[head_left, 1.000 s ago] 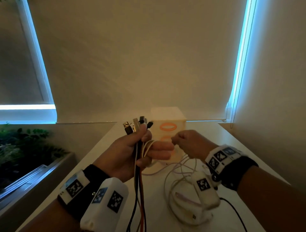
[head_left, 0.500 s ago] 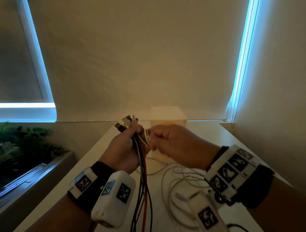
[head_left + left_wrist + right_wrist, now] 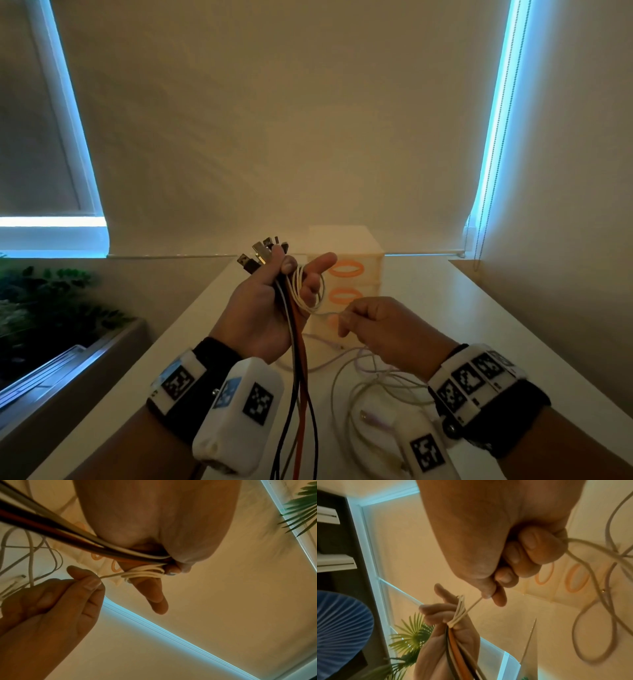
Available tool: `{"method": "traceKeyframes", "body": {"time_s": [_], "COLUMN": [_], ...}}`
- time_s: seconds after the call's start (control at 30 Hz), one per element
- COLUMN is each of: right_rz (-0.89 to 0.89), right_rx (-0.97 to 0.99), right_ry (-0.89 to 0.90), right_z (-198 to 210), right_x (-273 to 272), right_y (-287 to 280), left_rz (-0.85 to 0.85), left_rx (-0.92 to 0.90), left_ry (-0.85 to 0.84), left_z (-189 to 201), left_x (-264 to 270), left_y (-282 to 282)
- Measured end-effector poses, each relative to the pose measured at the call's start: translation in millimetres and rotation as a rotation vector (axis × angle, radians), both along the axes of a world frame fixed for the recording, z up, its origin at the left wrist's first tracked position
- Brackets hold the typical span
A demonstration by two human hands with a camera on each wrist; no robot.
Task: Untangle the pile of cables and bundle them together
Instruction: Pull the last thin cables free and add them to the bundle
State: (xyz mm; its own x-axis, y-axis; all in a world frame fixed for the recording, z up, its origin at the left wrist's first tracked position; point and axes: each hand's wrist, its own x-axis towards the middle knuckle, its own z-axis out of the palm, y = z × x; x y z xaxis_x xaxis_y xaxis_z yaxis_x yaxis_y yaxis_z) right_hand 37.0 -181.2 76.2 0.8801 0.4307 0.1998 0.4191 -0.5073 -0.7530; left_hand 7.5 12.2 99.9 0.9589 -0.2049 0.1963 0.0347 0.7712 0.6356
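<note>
Blinds glow behind the counter. Left hand clamps the cable bundle; right hand pinches the white cable, which should wrap snugly, each turn beside the last.

1. Left hand raised above the table, left of the right hand and a little higher.
2. Cable bundle gripped in the left hand, plug ends sticking out above the fist, strands hanging down toward the near table edge.
3. Thin cable looped around the left fingers, running across to a pinch in the right hand.
4. Loose cables lying on the table below and before the right hand.
5. Drawer box on the table behind both hands.
6. Plant off to the left, beyond the table edge.
</note>
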Motion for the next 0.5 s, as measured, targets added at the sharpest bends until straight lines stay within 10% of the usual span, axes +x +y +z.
{"method": "traceKeyframes", "body": {"time_s": [0.5], "right_rz": [-0.075], "right_rx": [0.552], "right_ry": [-0.026], "right_z": [63.2], "right_x": [39.3], "right_y": [-11.5], "left_rz": [-0.199], "left_rx": [0.059], "left_ry": [-0.292], "left_z": [47.0], "left_x": [56.9], "left_y": [-25.0]}}
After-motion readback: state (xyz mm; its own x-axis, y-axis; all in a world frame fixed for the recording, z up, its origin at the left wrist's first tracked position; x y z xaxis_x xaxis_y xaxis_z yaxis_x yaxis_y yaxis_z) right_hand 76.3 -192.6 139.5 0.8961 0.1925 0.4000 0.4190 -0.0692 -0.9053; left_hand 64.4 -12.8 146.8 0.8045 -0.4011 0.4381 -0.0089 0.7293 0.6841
